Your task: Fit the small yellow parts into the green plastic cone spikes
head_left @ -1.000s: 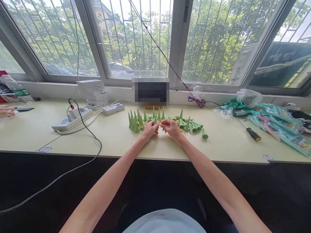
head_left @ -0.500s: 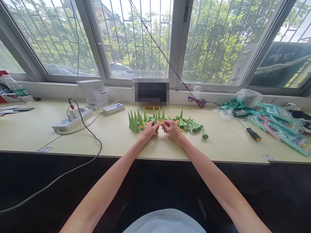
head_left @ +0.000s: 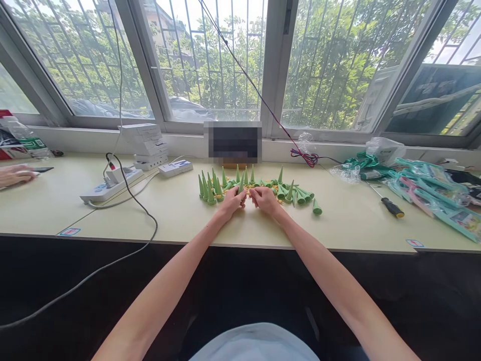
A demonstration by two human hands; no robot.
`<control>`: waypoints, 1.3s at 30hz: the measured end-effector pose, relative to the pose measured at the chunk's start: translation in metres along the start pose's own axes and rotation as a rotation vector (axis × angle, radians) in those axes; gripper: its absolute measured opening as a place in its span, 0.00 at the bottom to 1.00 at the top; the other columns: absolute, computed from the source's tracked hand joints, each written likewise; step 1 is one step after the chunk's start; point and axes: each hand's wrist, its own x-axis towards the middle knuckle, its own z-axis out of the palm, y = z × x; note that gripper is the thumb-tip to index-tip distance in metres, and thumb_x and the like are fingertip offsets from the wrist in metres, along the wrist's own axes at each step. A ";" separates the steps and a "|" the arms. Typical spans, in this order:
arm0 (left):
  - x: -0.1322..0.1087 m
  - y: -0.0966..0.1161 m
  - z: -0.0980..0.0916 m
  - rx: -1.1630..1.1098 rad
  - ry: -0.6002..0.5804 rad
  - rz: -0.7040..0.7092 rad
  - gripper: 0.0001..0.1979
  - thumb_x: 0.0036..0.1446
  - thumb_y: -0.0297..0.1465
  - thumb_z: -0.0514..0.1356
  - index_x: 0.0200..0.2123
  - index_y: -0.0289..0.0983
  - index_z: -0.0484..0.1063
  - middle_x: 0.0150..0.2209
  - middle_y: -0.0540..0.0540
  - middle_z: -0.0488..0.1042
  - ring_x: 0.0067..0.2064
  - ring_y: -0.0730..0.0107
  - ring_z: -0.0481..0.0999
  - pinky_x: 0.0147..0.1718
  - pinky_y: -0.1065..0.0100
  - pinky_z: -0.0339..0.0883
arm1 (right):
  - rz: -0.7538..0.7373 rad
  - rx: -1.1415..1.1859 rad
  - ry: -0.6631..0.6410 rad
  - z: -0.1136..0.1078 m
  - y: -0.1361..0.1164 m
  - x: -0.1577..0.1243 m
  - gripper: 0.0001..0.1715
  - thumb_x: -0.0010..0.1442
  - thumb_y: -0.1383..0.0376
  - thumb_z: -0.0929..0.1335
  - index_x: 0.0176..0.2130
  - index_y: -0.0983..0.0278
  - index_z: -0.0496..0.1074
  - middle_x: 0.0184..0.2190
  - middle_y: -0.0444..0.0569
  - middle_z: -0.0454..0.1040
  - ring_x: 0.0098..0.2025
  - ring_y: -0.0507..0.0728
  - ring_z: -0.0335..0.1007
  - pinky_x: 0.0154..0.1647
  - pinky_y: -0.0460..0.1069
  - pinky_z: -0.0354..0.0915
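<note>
My left hand [head_left: 233, 199] is closed around a green cone [head_left: 241, 181], its tip pointing up. Close by on the right, my right hand [head_left: 263, 198] has its fingers pinched together by the cone; what sits in that pinch is too small to make out. Several green cones [head_left: 210, 193] stand upright to the left of my hands. More green cones [head_left: 302, 195] lie on their sides to the right, and a lone cone [head_left: 317, 207] rests nearer the table edge. Small yellow pieces [head_left: 281, 201] are scattered among the cones, partly hidden behind my hands.
On the left are a power strip [head_left: 111, 185] with cables, stacked white boxes [head_left: 146, 145] and another person's hand [head_left: 17, 175]. A screwdriver [head_left: 392, 207] and teal packaged items [head_left: 432, 188] lie on the right. A pixelated dark block [head_left: 235, 143] stands behind the cones.
Another person's hand has come further into view at the far left edge. My own hands have barely moved and keep the same grip.
</note>
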 end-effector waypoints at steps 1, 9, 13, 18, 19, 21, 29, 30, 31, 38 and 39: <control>0.000 0.000 0.000 -0.001 -0.001 0.002 0.16 0.55 0.41 0.63 0.28 0.36 0.63 0.23 0.51 0.64 0.23 0.76 0.65 0.19 0.72 0.63 | 0.002 -0.002 0.001 0.000 0.000 0.000 0.28 0.66 0.51 0.61 0.20 0.63 0.64 0.14 0.43 0.67 0.17 0.50 0.63 0.29 0.46 0.62; -0.001 0.001 0.000 -0.002 0.001 -0.004 0.17 0.55 0.42 0.63 0.28 0.37 0.63 0.24 0.51 0.65 0.23 0.76 0.64 0.19 0.72 0.63 | 0.022 0.122 0.034 0.002 0.004 0.001 0.17 0.64 0.55 0.64 0.29 0.63 0.66 0.22 0.43 0.73 0.18 0.49 0.65 0.25 0.45 0.62; -0.001 0.002 0.001 -0.014 0.007 -0.008 0.17 0.55 0.41 0.64 0.27 0.37 0.62 0.24 0.50 0.65 0.23 0.76 0.65 0.18 0.72 0.63 | 0.029 0.153 0.024 0.002 0.001 0.001 0.12 0.62 0.59 0.65 0.30 0.63 0.67 0.23 0.44 0.73 0.19 0.49 0.66 0.24 0.45 0.62; -0.001 0.003 0.001 -0.012 0.005 -0.008 0.17 0.55 0.41 0.64 0.27 0.37 0.62 0.24 0.50 0.65 0.23 0.76 0.65 0.18 0.72 0.63 | 0.031 0.164 0.022 0.001 -0.001 0.000 0.11 0.62 0.60 0.65 0.30 0.63 0.67 0.22 0.43 0.72 0.19 0.49 0.65 0.24 0.45 0.62; -0.001 0.003 0.001 -0.010 0.006 -0.008 0.17 0.55 0.41 0.64 0.27 0.37 0.62 0.24 0.50 0.65 0.23 0.76 0.65 0.18 0.72 0.63 | 0.029 0.164 0.021 0.001 -0.001 0.000 0.11 0.62 0.60 0.65 0.30 0.63 0.67 0.22 0.43 0.72 0.19 0.49 0.65 0.24 0.45 0.62; -0.001 0.002 0.001 -0.006 0.005 -0.009 0.17 0.55 0.41 0.64 0.27 0.37 0.62 0.24 0.50 0.65 0.23 0.76 0.65 0.19 0.72 0.63 | 0.029 0.169 0.018 0.001 0.000 0.000 0.12 0.62 0.59 0.65 0.30 0.63 0.67 0.21 0.43 0.71 0.19 0.49 0.65 0.24 0.45 0.62; 0.001 -0.002 -0.001 -0.006 -0.008 0.000 0.17 0.54 0.43 0.64 0.28 0.37 0.63 0.23 0.51 0.64 0.22 0.77 0.65 0.18 0.72 0.63 | 0.042 0.142 0.004 0.001 0.001 0.000 0.17 0.63 0.55 0.64 0.28 0.63 0.67 0.18 0.42 0.70 0.18 0.49 0.64 0.26 0.46 0.63; 0.001 -0.002 -0.001 -0.005 -0.009 0.001 0.17 0.54 0.43 0.64 0.28 0.37 0.64 0.23 0.51 0.64 0.22 0.77 0.65 0.18 0.72 0.63 | 0.042 0.125 0.002 0.001 0.001 0.000 0.18 0.63 0.54 0.64 0.28 0.63 0.67 0.18 0.42 0.70 0.18 0.49 0.64 0.26 0.46 0.63; 0.001 -0.002 -0.001 -0.004 -0.009 0.002 0.17 0.54 0.43 0.64 0.28 0.37 0.64 0.23 0.51 0.64 0.22 0.77 0.65 0.18 0.72 0.63 | 0.043 0.109 0.002 0.001 0.001 0.000 0.19 0.63 0.54 0.64 0.27 0.63 0.67 0.17 0.42 0.69 0.19 0.49 0.64 0.27 0.46 0.63; 0.000 -0.001 0.000 0.002 0.002 0.003 0.17 0.55 0.42 0.64 0.27 0.36 0.63 0.23 0.51 0.65 0.23 0.76 0.65 0.19 0.71 0.63 | 0.037 0.097 0.000 0.000 -0.001 -0.001 0.19 0.64 0.55 0.63 0.26 0.63 0.67 0.18 0.42 0.70 0.18 0.49 0.64 0.27 0.45 0.63; 0.000 0.000 0.000 0.005 0.003 0.004 0.17 0.55 0.41 0.63 0.27 0.36 0.63 0.23 0.50 0.65 0.23 0.76 0.65 0.19 0.71 0.63 | 0.036 0.099 -0.010 0.000 -0.001 -0.001 0.19 0.64 0.56 0.63 0.26 0.64 0.67 0.18 0.43 0.70 0.18 0.49 0.64 0.27 0.45 0.62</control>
